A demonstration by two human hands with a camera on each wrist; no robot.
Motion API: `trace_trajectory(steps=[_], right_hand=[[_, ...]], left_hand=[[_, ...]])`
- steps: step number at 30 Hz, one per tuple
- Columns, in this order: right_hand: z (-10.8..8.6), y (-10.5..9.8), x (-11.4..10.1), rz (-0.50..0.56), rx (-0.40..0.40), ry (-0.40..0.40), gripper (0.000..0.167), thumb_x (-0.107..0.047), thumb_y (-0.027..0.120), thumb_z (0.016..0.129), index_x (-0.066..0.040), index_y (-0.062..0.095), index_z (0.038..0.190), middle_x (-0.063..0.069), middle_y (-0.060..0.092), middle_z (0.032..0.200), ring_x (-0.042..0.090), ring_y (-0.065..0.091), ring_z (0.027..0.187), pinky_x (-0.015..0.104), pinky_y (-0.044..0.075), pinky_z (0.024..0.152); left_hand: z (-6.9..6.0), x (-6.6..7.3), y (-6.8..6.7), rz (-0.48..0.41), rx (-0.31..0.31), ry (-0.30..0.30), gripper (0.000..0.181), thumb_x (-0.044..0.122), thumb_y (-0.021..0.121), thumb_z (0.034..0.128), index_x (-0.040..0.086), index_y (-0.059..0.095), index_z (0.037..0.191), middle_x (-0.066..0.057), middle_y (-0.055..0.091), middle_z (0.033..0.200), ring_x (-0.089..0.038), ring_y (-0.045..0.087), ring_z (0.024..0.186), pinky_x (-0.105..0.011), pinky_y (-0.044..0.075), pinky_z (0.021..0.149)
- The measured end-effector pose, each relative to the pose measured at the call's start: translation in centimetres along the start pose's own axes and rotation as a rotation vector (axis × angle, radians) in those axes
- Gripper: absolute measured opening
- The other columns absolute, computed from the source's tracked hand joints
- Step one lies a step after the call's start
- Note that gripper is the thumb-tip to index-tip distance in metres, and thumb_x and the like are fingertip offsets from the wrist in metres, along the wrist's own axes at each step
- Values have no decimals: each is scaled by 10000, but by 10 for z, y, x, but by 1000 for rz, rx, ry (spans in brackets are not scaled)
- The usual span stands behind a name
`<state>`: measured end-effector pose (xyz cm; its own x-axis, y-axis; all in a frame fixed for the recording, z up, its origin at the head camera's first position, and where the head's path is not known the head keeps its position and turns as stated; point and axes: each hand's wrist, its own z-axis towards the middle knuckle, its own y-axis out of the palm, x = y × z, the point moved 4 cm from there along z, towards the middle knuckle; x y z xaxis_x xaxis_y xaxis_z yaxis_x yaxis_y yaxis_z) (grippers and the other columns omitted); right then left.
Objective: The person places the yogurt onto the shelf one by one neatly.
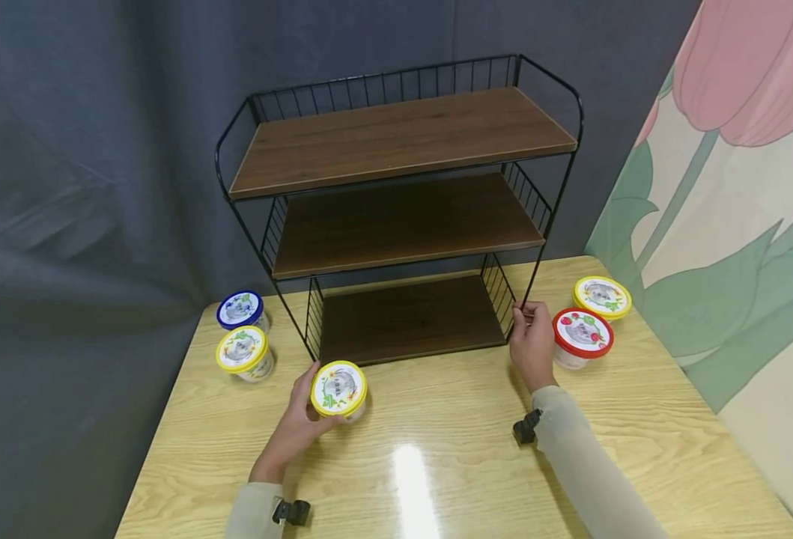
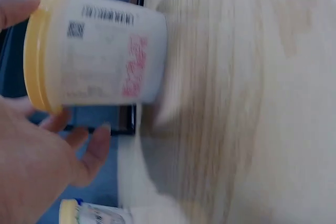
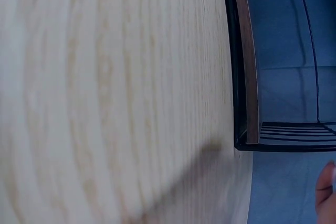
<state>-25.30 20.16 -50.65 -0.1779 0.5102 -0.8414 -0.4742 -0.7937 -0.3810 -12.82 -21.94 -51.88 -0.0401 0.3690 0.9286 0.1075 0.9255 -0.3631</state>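
Observation:
In the head view my left hand (image 1: 296,419) grips a small tub (image 1: 338,389) with a yellow lid and a flower print. It is at the front left corner of a three-tier shelf rack (image 1: 409,254) with brown boards and a black wire frame. The left wrist view shows the tub's (image 2: 105,51) pale side with a barcode and red print, fingers at its lid rim. My right hand (image 1: 533,344) holds the rack's front right post near the bottom; in the right wrist view only some fingers (image 3: 326,190) show at the edge, so the grip itself is hidden there.
To the left on the wooden table (image 1: 436,419) stand a blue-lidded tub (image 1: 239,308) and a yellow-lidded tub (image 1: 242,350). Close to the right hand are a red-lidded tub (image 1: 582,335) and another yellow-lidded tub (image 1: 602,296). Dark curtain (image 1: 86,187) hangs behind the rack.

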Motion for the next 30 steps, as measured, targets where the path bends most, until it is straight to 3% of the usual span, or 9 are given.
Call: trace_trajectory(steps=[4,8,11,17,21,24,30], right_hand=[[-1,0,1,2,-4,2,240,-170,502,1039,8,547,1193,182,620,1158,307,604,1089,472,505,921],[0,1,2,-3,-5,-9,246,-176,492,1043,9,543,1197,182,616,1159,311,602,1103,483,498,940],[0,2,3,2,-3,-13,237,-171,498,1041,7,546,1190,190,614,1154,327,599,1102,487,494,945],[0,0,1,-2,-4,-7,244,-165,497,1040,14,547,1198,192,612,1160,327,597,1104,484,504,937],[1,0,-1,-1,-13,7,257,-173,488,1045,18,539,1209,189,605,1173,325,590,1115,487,502,942],[1,0,-1,5,-17,11,240,-156,497,1040,13,538,1205,190,603,1172,328,591,1114,489,502,948],[-1,-1,-2,1,-9,0,229,-140,509,1034,21,547,1193,202,609,1159,335,600,1102,487,504,939]], left_hand=[[-6,8,7,129,141,-1,1159,311,869,739,177,101,1596,-171,123,1573,-397,151,1468,-682,189,1146],[-9,12,14,289,314,-33,1181,429,900,655,130,203,1560,-226,227,1459,-393,215,1365,-640,220,1078],[-9,12,18,347,358,-40,1146,426,908,646,104,257,1533,-237,275,1403,-375,249,1303,-596,238,1039],[-8,7,21,341,340,-59,1084,431,912,651,135,336,1519,-178,313,1370,-348,286,1296,-582,270,1042],[-8,6,16,309,287,-57,1100,455,901,669,145,318,1548,-134,326,1403,-334,328,1336,-604,324,1092],[-9,4,9,244,229,-46,1089,391,887,719,124,259,1569,-136,329,1469,-346,340,1379,-619,332,1114],[-10,-2,-3,28,96,-26,962,203,827,812,156,231,1565,-144,262,1594,-378,278,1456,-629,316,1129]])
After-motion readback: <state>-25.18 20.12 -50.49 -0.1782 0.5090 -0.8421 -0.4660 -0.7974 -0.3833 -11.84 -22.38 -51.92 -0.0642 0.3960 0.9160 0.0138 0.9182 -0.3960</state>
